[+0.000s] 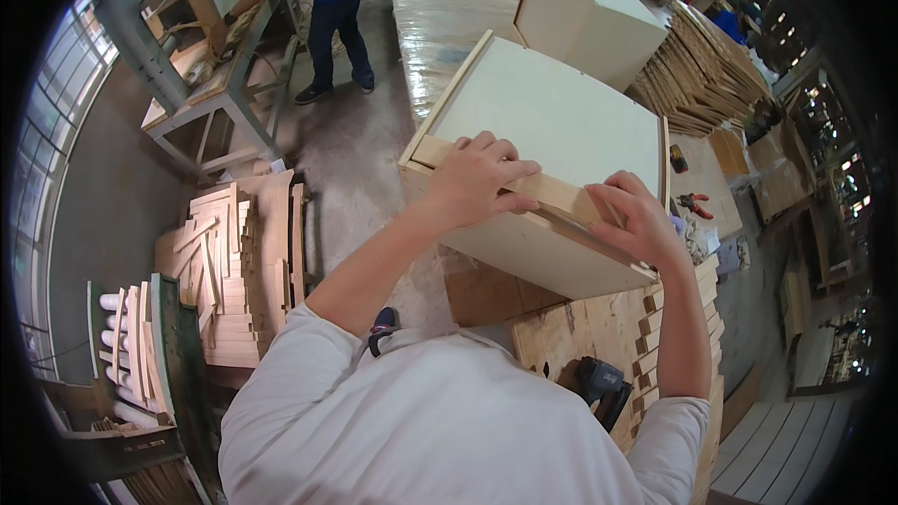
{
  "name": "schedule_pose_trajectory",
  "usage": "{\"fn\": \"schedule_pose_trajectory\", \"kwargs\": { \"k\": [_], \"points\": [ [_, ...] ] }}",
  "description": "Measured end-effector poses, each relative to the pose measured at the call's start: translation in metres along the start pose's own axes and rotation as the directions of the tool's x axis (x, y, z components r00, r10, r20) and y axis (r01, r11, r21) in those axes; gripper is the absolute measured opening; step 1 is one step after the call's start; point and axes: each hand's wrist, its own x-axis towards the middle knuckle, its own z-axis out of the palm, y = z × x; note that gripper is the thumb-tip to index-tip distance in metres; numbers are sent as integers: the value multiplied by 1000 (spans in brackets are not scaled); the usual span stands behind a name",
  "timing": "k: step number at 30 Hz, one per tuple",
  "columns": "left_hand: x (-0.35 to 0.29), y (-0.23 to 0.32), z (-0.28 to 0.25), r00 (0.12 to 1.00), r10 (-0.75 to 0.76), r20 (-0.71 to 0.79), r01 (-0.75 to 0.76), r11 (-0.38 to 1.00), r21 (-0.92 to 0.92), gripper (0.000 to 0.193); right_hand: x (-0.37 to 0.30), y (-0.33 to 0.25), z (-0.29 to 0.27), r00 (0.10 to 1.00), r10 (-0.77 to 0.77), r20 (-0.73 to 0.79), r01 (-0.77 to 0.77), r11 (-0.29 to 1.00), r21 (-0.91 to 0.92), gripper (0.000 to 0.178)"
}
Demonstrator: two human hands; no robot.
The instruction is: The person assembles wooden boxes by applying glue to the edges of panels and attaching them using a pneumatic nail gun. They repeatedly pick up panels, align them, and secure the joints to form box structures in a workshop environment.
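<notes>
In front of me lies a pale wooden box (557,98) with a whitish panel facing up and thin raised rims along its sides. A flat wooden strip (559,196) runs along its near edge. My left hand (482,178) grips the strip left of its middle, fingers bent over it. Farther right, my right hand (638,217) pinches the same strip near its right part, thumb on the near side. A narrow dark gap shows below the strip, between it and the box's near wall. My palms hide parts of the strip.
A black nail gun (601,382) lies on the wooden bench near my body, beside stacked wood pieces (650,355). Red-handled pliers (694,206) lie right of the box. Beyond stand another box (599,23) and cardboard stacks (702,70). Wooden strips (224,290) are piled left. A blue-shirted co-worker (327,0) stands far left.
</notes>
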Motion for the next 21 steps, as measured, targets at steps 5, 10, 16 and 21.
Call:
{"fn": "schedule_pose_trajectory", "kwargs": {
  "k": [5, 10, 16, 21],
  "points": [
    [0, 2, 0, 999, -25, 35, 24, 1000, 20, 41, -4, 4, 2, 1000, -17, -17, 17, 1000, 12, 41],
    [0, 4, -3, 998, 29, 57, -33, 997, 68, 40, -5, 10, 9, 999, -47, 4, 47, 998, 43, 42],
    [1, 3, -3, 992, 80, 95, -91, 989, 120, 42, -17, 10, 20, 998, -11, -67, 18, 994, 105, 35],
    [-3, 6, -9, 983, 124, 135, -144, 978, 150, 49, -24, 12, 30, 982, -55, -180, 60, 998, 25, 26]
  ]
}}
